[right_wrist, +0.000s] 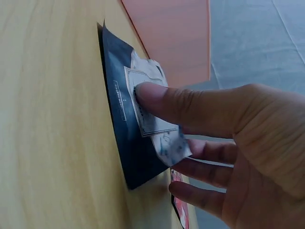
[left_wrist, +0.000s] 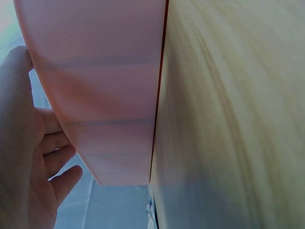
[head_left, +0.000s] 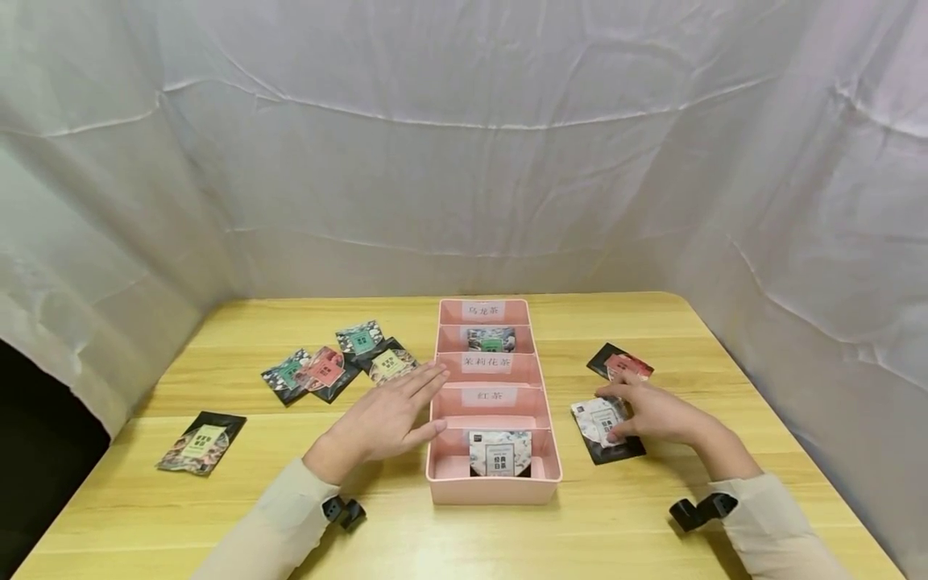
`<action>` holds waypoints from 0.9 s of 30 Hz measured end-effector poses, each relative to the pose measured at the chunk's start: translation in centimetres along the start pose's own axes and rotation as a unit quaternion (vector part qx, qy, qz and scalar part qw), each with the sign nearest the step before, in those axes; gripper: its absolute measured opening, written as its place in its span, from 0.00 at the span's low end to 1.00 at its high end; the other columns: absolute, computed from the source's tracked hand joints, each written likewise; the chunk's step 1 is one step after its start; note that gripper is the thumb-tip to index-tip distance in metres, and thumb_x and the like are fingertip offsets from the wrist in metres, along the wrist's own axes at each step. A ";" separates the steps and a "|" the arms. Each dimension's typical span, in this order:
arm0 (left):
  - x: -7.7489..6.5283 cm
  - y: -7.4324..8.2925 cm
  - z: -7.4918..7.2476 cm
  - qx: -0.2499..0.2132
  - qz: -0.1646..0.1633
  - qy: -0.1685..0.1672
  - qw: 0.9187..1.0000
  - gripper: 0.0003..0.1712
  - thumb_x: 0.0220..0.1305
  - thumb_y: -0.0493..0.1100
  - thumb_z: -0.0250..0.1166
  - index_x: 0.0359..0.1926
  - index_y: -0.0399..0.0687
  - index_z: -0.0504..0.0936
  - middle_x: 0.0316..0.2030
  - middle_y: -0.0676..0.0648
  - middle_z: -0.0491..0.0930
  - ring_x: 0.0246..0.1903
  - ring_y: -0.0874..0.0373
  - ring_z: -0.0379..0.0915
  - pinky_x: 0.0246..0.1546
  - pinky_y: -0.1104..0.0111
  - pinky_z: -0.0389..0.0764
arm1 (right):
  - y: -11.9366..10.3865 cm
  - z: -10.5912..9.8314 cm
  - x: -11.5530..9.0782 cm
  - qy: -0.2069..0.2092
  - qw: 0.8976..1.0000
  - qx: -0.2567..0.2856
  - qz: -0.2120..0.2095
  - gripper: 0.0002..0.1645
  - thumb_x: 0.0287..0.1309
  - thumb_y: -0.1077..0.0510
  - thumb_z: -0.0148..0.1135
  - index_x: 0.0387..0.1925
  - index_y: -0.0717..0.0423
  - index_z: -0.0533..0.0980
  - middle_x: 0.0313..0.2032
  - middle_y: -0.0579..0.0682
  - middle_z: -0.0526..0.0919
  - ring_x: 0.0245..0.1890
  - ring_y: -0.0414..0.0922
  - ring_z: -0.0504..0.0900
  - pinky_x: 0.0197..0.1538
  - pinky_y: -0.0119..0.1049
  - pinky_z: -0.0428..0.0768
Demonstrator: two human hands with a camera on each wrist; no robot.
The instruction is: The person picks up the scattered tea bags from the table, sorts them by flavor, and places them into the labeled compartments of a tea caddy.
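My left hand [head_left: 387,412] rests with extended fingers at the left rim of a long pink divided box [head_left: 495,492]. In the left wrist view its fingertips lie along the box's edge. My right hand [head_left: 661,412] pinches a black tea sachet with a white patterned front [head_left: 589,424] on the right of the table. Seen from the right wrist, the thumb [right_wrist: 153,95] presses on the sachet's label, and the other fingers are at its far edge. A similar white sachet [head_left: 500,455] sits in the nearest compartment of the box, and a green-labelled sachet [head_left: 490,340] in one farther back.
Just behind the right hand lies a red sachet [head_left: 622,364]. Left of the box are several sachets, among them a red one [head_left: 326,370], a green one [head_left: 360,338] and a yellow one [head_left: 392,364]. Another yellow-labelled sachet [head_left: 203,443] lies far left. Pale curtains [head_left: 449,201] surround the table.
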State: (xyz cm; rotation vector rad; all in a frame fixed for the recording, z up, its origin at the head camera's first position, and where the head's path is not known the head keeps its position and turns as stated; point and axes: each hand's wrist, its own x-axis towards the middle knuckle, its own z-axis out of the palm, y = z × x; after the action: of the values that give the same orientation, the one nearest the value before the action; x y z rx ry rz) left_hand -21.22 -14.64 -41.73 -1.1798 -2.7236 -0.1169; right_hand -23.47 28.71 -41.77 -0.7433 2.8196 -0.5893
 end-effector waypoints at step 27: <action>0.1 -0.1 -0.1 -0.007 -0.004 -0.011 1.000 0.43 0.74 0.67 0.38 0.76 0.40 0.52 0.75 0.41 0.50 0.73 0.46 0.47 0.69 0.54 0.56 | -4.9 -3.3 -1.1 0.238 0.963 0.062 -0.110 0.20 0.60 0.68 0.65 0.53 0.52 0.78 0.37 0.45 0.83 0.29 0.37 0.79 0.30 0.28 0.79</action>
State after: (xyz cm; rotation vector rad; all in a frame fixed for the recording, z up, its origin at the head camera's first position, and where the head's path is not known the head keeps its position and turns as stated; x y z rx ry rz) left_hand -21.34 -14.62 -41.62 -1.1813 -2.7500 -0.1239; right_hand -21.24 26.47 -36.65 -1.0167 3.1003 -1.1039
